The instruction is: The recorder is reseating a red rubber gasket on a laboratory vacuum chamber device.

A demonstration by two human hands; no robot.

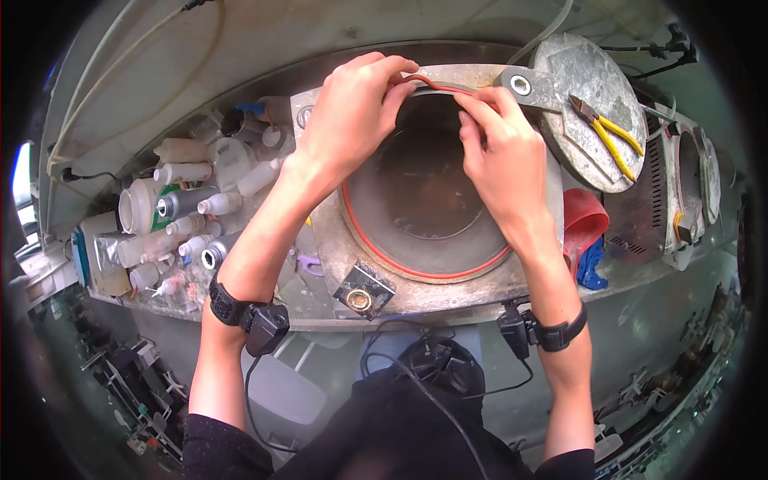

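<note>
Both hands are at the far rim of a round metal chamber (330, 228) with a wide circular opening. A thin red sealing ring (436, 275) lies along the near and left side of the opening's edge. At the far side, a stretch of it arches up off the rim between my hands. My left hand (356, 108) pinches this stretch between thumb and fingers. A short way to the right, my right hand (506, 144) has its fingertips closed on the same ring. The inside of the chamber is grey and dim.
A round metal lid (580, 68) is swung out at the right, with yellow-handled pliers (612, 140) lying on it. Below stand a red scoop-like container (584, 220) and blue crumpled material (590, 264). Several bottles (184, 172) crowd the left. A black clamp block (364, 288) sits near the front.
</note>
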